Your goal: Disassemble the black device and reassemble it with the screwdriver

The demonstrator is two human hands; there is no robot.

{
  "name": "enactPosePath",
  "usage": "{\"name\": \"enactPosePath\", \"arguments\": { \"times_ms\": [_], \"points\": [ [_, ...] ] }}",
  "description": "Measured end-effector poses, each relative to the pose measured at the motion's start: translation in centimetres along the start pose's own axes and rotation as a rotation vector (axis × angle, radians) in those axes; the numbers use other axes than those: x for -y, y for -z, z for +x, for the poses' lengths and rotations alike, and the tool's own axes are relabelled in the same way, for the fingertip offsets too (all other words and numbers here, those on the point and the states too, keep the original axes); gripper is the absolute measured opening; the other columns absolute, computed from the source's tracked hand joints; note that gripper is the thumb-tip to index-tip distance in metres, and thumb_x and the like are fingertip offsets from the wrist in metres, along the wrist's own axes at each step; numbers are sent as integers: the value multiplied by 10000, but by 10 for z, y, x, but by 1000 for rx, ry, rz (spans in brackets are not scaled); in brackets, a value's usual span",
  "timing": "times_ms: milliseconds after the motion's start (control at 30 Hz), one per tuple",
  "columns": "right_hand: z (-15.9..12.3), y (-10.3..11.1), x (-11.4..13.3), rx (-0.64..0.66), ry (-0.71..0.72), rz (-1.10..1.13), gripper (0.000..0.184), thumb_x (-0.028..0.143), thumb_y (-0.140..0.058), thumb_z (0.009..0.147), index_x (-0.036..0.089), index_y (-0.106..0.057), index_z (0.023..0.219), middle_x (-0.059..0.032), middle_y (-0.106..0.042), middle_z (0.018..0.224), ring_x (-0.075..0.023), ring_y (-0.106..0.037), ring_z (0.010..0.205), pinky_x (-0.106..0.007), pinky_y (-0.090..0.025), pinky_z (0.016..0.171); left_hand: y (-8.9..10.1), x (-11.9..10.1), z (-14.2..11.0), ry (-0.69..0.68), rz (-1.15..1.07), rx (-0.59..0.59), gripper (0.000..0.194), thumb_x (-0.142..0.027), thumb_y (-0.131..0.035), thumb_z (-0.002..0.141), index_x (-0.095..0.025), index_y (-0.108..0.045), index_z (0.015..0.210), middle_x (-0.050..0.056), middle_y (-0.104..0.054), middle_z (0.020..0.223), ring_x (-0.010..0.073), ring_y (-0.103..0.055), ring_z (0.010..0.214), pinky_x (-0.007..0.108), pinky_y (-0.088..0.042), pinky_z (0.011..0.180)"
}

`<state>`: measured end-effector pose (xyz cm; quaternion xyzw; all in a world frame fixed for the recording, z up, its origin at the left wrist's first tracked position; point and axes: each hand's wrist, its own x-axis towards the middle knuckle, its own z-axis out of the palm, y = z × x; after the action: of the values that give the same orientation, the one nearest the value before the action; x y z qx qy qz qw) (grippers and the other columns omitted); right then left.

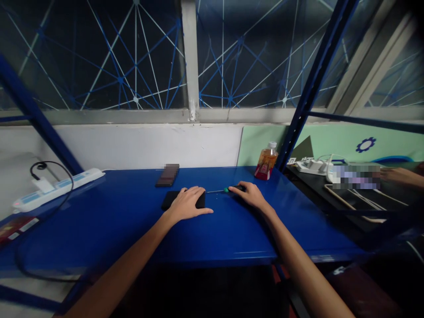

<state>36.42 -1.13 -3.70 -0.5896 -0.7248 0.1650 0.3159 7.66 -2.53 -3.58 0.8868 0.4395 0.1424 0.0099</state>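
My left hand [190, 203] lies flat on a black rectangular object [168, 201], fingers stretched out and thumb spread towards the right. What kind of object this is I cannot tell, since the hand covers much of it. My right hand [250, 194] is closed around the dark handle of a screwdriver [226, 190] with a green collar. Its thin metal shaft points left along the blue table [228, 234], its tip close to the right edge of the black object. A few tiny light specks lie just below the shaft.
Behind my left hand lies a phone [168, 176]. A drink bottle [266, 161] stands at the back right near a blue post. At the left are a white power strip [59, 190], a black cable and a red packet [18, 229]. Another person's hand [400, 176] reaches over the neighbouring desk.
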Motion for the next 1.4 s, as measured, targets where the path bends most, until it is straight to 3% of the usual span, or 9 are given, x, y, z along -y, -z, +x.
{"name": "enactPosePath", "arguments": {
  "times_ms": [167,333,433,667,867,967,1067,1267,1400],
  "points": [
    [-2,1,4,25,-19,-42,582,710,-430,827,191,-555,595,5,-532,565,-135,-461,556,-252,-282,517,4,-4,-1,10,2,10,865,-821,-408,774,-193,-468,1366,133,-494,1418,350,-433,1306,507,-305,1049],
    [0,-2,-2,43,29,246,465,581,-718,645,200,-553,855,30,-569,670,-143,-501,615,-233,-343,543,6,-5,-2,2,1,4,845,-816,-405,781,-206,-480,1361,128,-513,1401,345,-442,1299,487,-314,1047],
    [1,-1,-4,84,37,346,431,535,-741,637,195,-542,811,40,-542,634,-130,-479,586,-229,-344,532,5,-4,-2,-6,2,-2,845,-810,-410,783,-200,-477,1364,133,-512,1400,354,-446,1293,497,-323,1034],
    [-2,5,3,107,-24,197,510,648,-584,759,156,-604,624,25,-486,541,-106,-407,526,-237,-281,489,4,-3,-1,-13,5,-4,840,-797,-423,788,-192,-470,1369,136,-509,1402,358,-454,1286,506,-335,1024],
    [0,0,2,77,71,299,409,552,-661,731,182,-612,898,16,-586,699,-122,-478,595,-228,-355,531,2,-2,-1,-13,16,-16,839,-802,-425,782,-196,-482,1359,141,-518,1393,359,-462,1278,514,-343,1018],
    [-2,-1,0,89,46,404,437,484,-738,663,212,-533,937,63,-534,642,-99,-442,521,-211,-340,486,1,-2,0,-13,21,-22,833,-800,-429,780,-204,-481,1360,135,-521,1391,358,-463,1277,511,-347,1016],
    [-4,0,1,153,-4,488,414,498,-716,688,216,-513,912,85,-491,564,-83,-391,427,-206,-301,421,1,-3,-1,-7,26,-15,839,-801,-423,783,-200,-476,1366,133,-513,1399,361,-455,1284,515,-341,1022],
    [-4,4,4,108,-7,289,461,619,-596,768,166,-619,688,26,-511,523,-102,-432,458,-231,-306,444,4,-6,-1,1,20,3,867,-812,-399,786,-191,-456,1389,136,-494,1417,362,-439,1300,520,-330,1033],
    [-3,3,8,68,30,252,454,607,-577,785,164,-674,784,7,-584,611,-108,-445,500,-235,-326,473,5,-6,-1,8,21,20,885,-817,-389,785,-197,-420,1415,126,-474,1436,364,-421,1314,536,-320,1040]
  ]
}}
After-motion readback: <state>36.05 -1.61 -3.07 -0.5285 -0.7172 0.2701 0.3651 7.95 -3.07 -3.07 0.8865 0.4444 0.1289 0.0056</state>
